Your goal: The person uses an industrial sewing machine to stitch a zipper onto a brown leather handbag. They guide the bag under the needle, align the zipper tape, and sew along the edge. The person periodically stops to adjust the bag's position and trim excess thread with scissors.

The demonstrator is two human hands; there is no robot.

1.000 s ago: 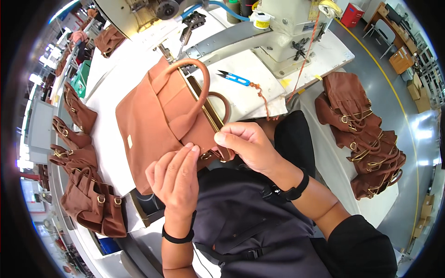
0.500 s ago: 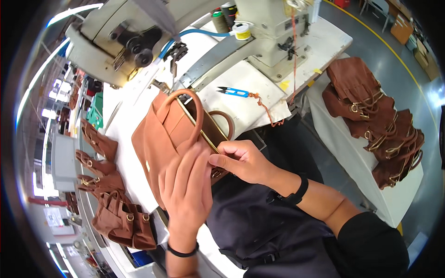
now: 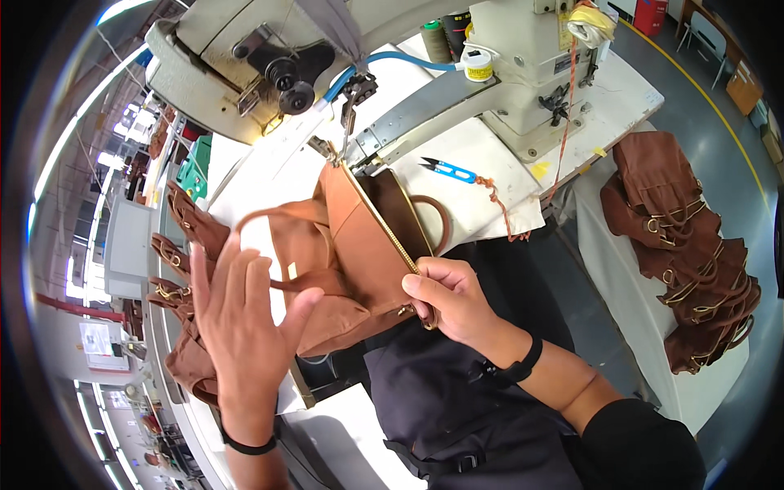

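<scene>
A tan leather bag [image 3: 367, 278] lies under the sewing machine head [image 3: 200, 65], its zipper edge [image 3: 386, 233] running from the presser foot [image 3: 325, 149] toward me. The zipper is open, showing a dark inside. My right hand [image 3: 449, 298] pinches the lower end of that edge between thumb and fingers. One looped handle [image 3: 282, 210] flops leftward; the other [image 3: 443, 220] stands out on the right. My left hand [image 3: 249, 335] is raised at the bag's left, fingers extended and thumb apart, beside the flopped handle; whether it touches that handle I cannot tell.
Blue thread snips [image 3: 449, 170] with orange cord lie on the white machine table [image 3: 633, 106], near thread spools [image 3: 433, 39]. Brown bags are heaped on a covered bench [image 3: 600, 269] at right, with more bags [image 3: 196, 224] along the left. A yellow floor line curves past the right.
My left hand has left the zipper edge, swung leftward and opened. The near handle has folded over to the left, exposing the bag's panel. My right hand keeps its pinch on the edge.
</scene>
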